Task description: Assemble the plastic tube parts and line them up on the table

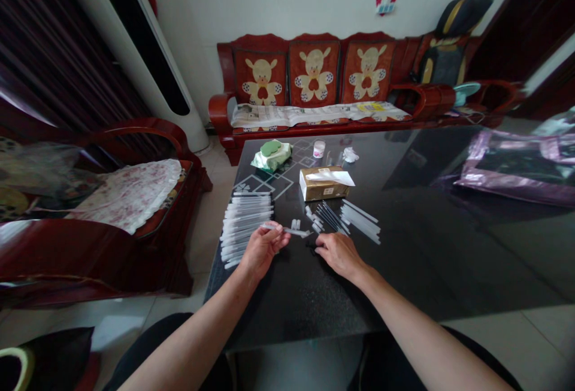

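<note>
My left hand (265, 247) is closed in a pinch on a slim translucent plastic tube (296, 232), which points right over the black table. To its left lies a long row of similar frosted tubes (245, 223). My right hand (336, 252) is low at the tabletop with its fingers drawn together, beside small black pieces (311, 248); what sits between its fingertips is hidden. Beyond the hands are short white caps (295, 224), more short pale pieces (314, 218), thin dark rods (332, 218) and a fan of flat translucent tubes (360, 221).
Behind the parts stands a gold tissue box (324, 187). A green wipes pack (272, 156), a small white tub (318, 149) and crumpled tissue (350, 154) are farther back. A purple-edged plastic bag (516, 193) lies on the right of the dark table (417, 247).
</note>
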A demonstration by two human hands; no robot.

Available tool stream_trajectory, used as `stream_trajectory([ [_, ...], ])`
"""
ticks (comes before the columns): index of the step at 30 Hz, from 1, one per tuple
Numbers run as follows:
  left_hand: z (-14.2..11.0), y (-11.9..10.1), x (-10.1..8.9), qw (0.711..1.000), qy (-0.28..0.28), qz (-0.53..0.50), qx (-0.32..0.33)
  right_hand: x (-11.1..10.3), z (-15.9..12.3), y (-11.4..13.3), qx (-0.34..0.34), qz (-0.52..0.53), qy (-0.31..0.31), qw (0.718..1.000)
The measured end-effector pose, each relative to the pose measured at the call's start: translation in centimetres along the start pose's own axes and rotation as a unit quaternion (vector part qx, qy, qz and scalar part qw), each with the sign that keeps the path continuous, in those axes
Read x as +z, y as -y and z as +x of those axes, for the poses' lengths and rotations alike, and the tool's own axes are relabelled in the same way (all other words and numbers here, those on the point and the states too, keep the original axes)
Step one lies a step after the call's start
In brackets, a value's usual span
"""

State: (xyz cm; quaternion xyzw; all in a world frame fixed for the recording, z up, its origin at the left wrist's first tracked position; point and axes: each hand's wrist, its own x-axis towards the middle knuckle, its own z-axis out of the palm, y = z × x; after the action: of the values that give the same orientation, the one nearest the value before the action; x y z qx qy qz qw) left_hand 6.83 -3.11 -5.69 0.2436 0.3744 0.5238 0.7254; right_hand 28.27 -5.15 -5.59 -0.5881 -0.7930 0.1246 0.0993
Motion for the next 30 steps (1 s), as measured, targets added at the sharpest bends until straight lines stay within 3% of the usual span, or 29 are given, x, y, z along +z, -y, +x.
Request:
stream_trajectory([
  [5, 0.1, 0.2, -0.2, 1.000, 0.000, -0.002, 0.001, 0.2, 0.2, -0.2, 0.004, 0.006, -0.010, 1.000],
  [8, 0.2, 0.4, -0.1, 1.000, -0.002, -0.003, 0.000, -0.2, 0.3, -0.5, 0.027, 0.116, -0.039, 0.992],
  [10, 0.2, 0.4, 0.0, 1.000, -0.003, -0.003, 0.002, -0.5, 0.4, -0.7, 0.056, 0.267, -0.041, 0.961],
  [13, 0.1, 0.6, 0.1, 1.000, -0.001, 0.001, 0.006, -0.8, 0.4, -0.7, 0.071, 0.482, -0.024, 0.873],
  [15, -0.1, 0.7, 0.1, 1.000, 0.001, 0.005, 0.008, -0.8, 0.3, -0.4, 0.060, 0.552, -0.026, 0.831],
  [17, -0.1, 0.7, 0.1, 1.000, 0.002, 0.009, 0.010, -0.8, 0.2, -0.1, 0.056, 0.580, -0.031, 0.812],
  [30, -0.1, 0.9, 0.4, 1.000, 0.006, 0.022, 0.016, -0.9, 0.2, 0.5, 0.051, 0.585, -0.025, 0.809],
])
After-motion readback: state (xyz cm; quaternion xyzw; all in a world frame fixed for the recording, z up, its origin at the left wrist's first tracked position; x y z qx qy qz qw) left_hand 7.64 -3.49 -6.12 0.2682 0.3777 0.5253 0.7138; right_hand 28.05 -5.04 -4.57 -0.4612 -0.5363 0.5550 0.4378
